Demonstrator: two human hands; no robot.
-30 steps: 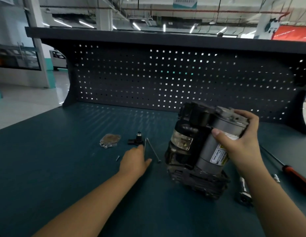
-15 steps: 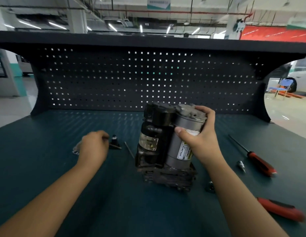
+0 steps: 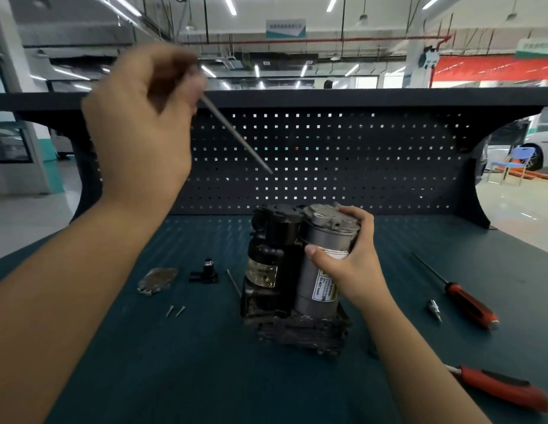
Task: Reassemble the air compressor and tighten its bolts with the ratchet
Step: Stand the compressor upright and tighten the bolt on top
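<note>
Green bench (image 3: 174,377) carries the upright compressor (image 3: 275,270), right hand (image 3: 346,264) curled round its silver top; left hand (image 3: 138,117) has risen off the bench, apparently pinching a long bolt (image 3: 236,136), ready for insertion.

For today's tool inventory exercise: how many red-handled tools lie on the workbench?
2. A red-handled screwdriver lies to the right of the compressor. A second red-handled tool lies nearer the person, at the picture's lower right. Others could sit outside the view.
</note>
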